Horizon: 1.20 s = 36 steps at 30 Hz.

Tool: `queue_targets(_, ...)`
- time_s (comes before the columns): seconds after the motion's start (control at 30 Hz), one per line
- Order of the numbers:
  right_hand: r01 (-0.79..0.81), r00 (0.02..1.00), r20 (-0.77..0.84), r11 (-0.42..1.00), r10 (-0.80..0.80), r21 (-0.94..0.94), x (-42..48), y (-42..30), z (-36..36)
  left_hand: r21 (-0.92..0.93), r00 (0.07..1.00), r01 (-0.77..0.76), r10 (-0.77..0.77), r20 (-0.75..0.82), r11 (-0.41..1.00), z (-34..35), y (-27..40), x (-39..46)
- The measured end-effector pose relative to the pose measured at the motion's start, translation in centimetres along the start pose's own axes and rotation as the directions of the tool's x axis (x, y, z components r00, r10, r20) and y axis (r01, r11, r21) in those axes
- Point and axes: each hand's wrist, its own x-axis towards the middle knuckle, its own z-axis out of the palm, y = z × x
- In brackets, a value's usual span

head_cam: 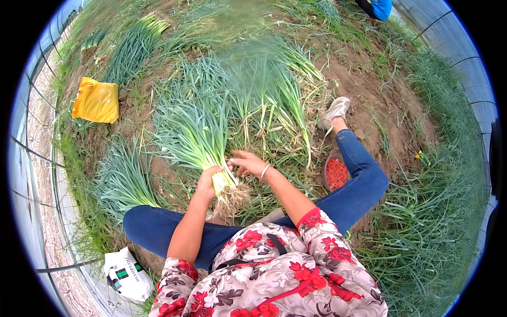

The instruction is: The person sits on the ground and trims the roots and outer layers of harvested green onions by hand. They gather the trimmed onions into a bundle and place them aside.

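Note:
My left hand (208, 182) is closed around the pale stems of a thick bunch of green onions (208, 148). Their long green leaves fan out away from me, and the tangled roots (233, 199) hang towards my lap. Just right of the stems is my right hand (249, 163), its fingers spread and apparently empty; whether its fingertips touch the bunch I cannot tell. Beyond the bunch lie more loose green onions (289, 99) with roots facing me. By my bent leg stands a round tub (325, 174) of red bands (336, 174), partly hidden by the knee.
A pile of green onions (124, 178) lies beside my left knee, another (136, 47) farther off. A yellow bag (96, 101) and a white bag (127, 275) sit at left. A small yellow-green object (423, 157) is at right. Another person (380, 8) is at the far top right.

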Motion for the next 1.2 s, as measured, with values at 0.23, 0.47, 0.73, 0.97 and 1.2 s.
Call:
queue_targets(0.23,0.152,0.944,-0.311,0.983,-0.114,0.101,-0.8,-0.6,-3.9,-0.014,0.999,0.007,-0.007,0.033,1.0,-0.6,1.2,-1.2)
queue_targets(0.47,-0.146,0.98,-0.192,0.457,-0.055,-0.877,-7.9,3.3,-13.4,-0.217,0.99,-0.051,0.077,0.115,0.975,-0.9,3.5,-1.0)
queue_targets(0.73,-0.389,0.384,-0.748,0.64,-0.541,-0.663,-4.2,0.1,-20.5,0.258,0.925,-0.308,0.352,-0.143,0.916,3.8,8.7,-2.9)
queue_targets(0.97,-0.401,0.394,-0.675,0.544,-0.624,-0.737,-3.9,0.5,-19.3,0.063,0.965,0.023,-0.005,-0.263,0.998,0.0,5.0,0.7)
queue_targets(1.2,0.214,0.827,-0.499,0.966,-0.257,-0.142,-3.4,1.7,-7.7,0.089,0.976,0.078,-0.058,-0.209,0.993,-0.6,1.1,2.6)
